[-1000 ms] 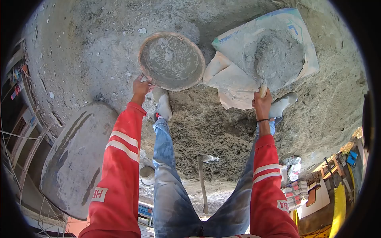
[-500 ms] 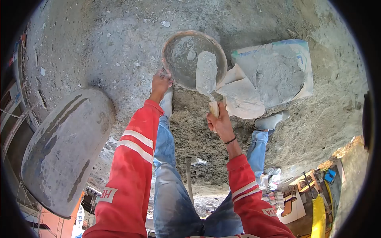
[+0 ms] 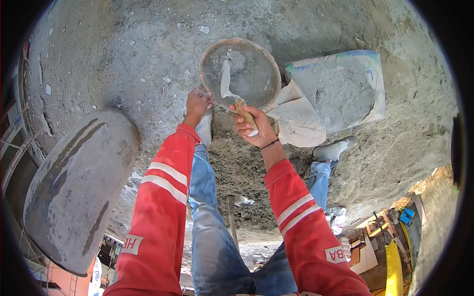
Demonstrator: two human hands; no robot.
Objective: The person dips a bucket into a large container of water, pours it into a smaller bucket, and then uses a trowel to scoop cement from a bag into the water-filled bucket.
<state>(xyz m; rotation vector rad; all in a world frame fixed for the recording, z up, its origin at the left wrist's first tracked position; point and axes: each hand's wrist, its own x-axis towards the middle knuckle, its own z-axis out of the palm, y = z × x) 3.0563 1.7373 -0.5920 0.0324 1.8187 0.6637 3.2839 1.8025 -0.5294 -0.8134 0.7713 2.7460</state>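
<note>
A round, shallow mortar pan (image 3: 277, 74) with a worn brownish rim lies on the ground ahead of me, grey residue and a lump inside. My left hand (image 3: 198, 104) is closed on its near-left rim, the thumb side against the edge. In my right hand (image 3: 256, 129), the fingers wrap round the wooden handle of a trowel (image 3: 225, 81). Its blade is inside the pan, tilted on edge so that only a narrow pale strip shows. Right of the pan lies a torn-open cement bag (image 3: 298, 121) with grey powder (image 3: 340, 96) exposed on it.
At left lies a big grey oblong tub (image 3: 81, 187) with dark wet streaks. A wooden tool handle (image 3: 232, 219) stands between my legs. Small chips (image 3: 204, 29) dot the rough ground. Yellow material (image 3: 395, 269) and boards are at lower right.
My right hand has moved up and left with the trowel. The blade has turned from flat, above the pan's right side, to on edge in its left half. My left hand stays at the rim.
</note>
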